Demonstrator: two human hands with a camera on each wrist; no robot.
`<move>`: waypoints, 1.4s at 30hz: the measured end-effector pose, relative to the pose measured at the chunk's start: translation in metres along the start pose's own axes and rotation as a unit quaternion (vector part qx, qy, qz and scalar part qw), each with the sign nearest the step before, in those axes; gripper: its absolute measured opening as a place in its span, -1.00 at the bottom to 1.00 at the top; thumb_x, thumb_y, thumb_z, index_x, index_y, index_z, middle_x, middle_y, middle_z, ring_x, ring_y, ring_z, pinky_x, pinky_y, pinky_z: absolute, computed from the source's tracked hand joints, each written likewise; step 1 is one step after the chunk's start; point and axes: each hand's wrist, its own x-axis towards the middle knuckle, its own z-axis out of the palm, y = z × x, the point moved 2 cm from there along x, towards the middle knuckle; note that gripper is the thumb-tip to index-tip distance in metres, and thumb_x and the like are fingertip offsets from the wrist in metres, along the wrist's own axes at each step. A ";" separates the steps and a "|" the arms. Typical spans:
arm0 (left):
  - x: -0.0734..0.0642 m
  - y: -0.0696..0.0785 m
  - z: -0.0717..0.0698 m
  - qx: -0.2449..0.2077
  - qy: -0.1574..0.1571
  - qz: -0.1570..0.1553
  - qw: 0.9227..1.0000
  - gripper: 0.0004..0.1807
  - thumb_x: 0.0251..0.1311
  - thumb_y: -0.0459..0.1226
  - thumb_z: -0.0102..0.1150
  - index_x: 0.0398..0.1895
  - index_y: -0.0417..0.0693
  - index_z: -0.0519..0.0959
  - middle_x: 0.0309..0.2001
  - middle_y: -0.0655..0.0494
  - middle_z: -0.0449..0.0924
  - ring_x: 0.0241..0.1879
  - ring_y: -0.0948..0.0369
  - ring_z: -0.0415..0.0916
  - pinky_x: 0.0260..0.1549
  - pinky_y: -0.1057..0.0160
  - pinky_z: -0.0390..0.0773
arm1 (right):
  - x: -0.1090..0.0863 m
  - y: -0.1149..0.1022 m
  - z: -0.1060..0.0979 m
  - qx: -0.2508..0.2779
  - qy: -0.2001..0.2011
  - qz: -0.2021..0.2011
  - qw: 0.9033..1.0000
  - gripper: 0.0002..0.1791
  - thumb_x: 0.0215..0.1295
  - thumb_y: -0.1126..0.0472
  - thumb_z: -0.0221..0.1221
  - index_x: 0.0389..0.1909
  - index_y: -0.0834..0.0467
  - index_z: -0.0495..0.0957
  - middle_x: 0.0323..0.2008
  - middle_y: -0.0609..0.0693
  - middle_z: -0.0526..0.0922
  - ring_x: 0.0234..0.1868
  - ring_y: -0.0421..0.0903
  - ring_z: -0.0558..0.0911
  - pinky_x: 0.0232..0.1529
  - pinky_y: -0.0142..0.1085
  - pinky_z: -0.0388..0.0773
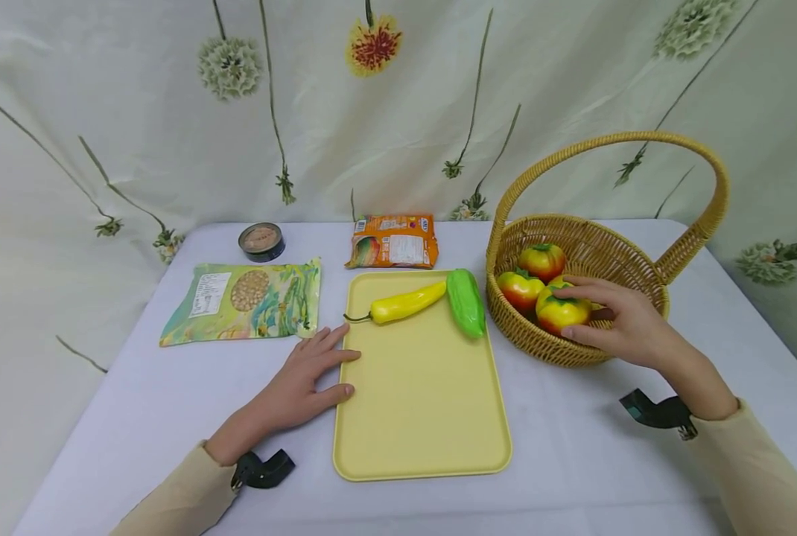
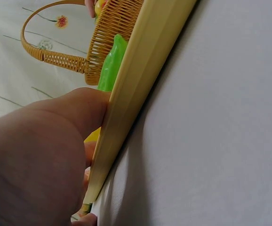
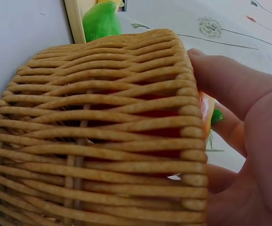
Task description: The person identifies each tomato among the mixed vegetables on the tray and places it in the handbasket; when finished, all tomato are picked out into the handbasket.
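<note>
My left hand (image 1: pixel 305 383) lies with spread, fairly straight fingers on the left rim of a yellow tray (image 1: pixel 418 409); its thumb touches the rim in the left wrist view. On the tray are a long yellow pepper (image 1: pixel 408 303) and, at the far right corner, a green pepper (image 1: pixel 465 303). My right hand (image 1: pixel 623 320) reaches over the near rim of a wicker basket (image 1: pixel 539 346). Its thumb and fingers hold a yellow-red persimmon (image 1: pixel 559 311) among several in the basket. In the right wrist view the basket's weave (image 3: pixel 98 136) hides most of that fruit.
Behind the tray lies an orange snack packet (image 1: pixel 394 242). A green-yellow bag (image 1: pixel 247 301) and a small round tin (image 1: pixel 261 242) are at the back left. The basket's tall handle (image 1: pixel 613 138) arches above it. A floral cloth (image 1: pixel 398 112) hangs behind the table.
</note>
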 end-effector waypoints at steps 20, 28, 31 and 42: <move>-0.001 -0.002 0.001 -0.003 0.002 0.001 1.000 -0.48 0.32 -0.06 0.27 0.32 0.04 0.56 0.62 -0.11 0.11 0.60 -0.29 -0.08 0.48 -0.46 -0.13 | 0.006 0.002 0.007 -0.033 0.006 -0.001 0.999 -0.51 0.05 0.27 0.52 0.06 0.22 0.69 0.18 0.36 0.58 0.18 0.41 0.54 0.05 0.36 0.58; -0.001 -0.001 0.000 0.004 -0.001 -0.002 1.000 -0.48 0.33 -0.03 0.26 0.32 0.04 0.55 0.62 -0.10 0.10 0.60 -0.28 -0.08 0.48 -0.47 -0.14 | 0.006 0.006 0.010 -0.047 0.006 -0.005 0.999 -0.51 0.00 0.28 0.54 0.03 0.20 0.71 0.10 0.33 0.65 0.15 0.39 0.58 0.07 0.34 0.57; -0.001 0.000 -0.001 0.002 -0.002 -0.005 1.000 -0.48 0.32 -0.06 0.27 0.32 0.03 0.55 0.62 -0.10 0.10 0.61 -0.28 -0.09 0.49 -0.45 -0.14 | 0.006 0.006 0.010 -0.047 0.004 -0.005 0.999 -0.50 0.00 0.29 0.54 0.04 0.21 0.70 0.10 0.34 0.66 0.15 0.40 0.58 0.08 0.35 0.56; 0.001 -0.003 0.001 0.003 -0.002 -0.003 1.000 -0.48 0.32 -0.06 0.27 0.32 0.05 0.56 0.62 -0.08 0.10 0.61 -0.27 -0.09 0.49 -0.44 -0.14 | 0.005 0.006 0.008 -0.055 0.007 -0.013 0.998 -0.54 0.00 0.32 0.52 0.00 0.23 0.71 0.05 0.30 0.72 0.06 0.30 0.66 0.01 0.24 0.64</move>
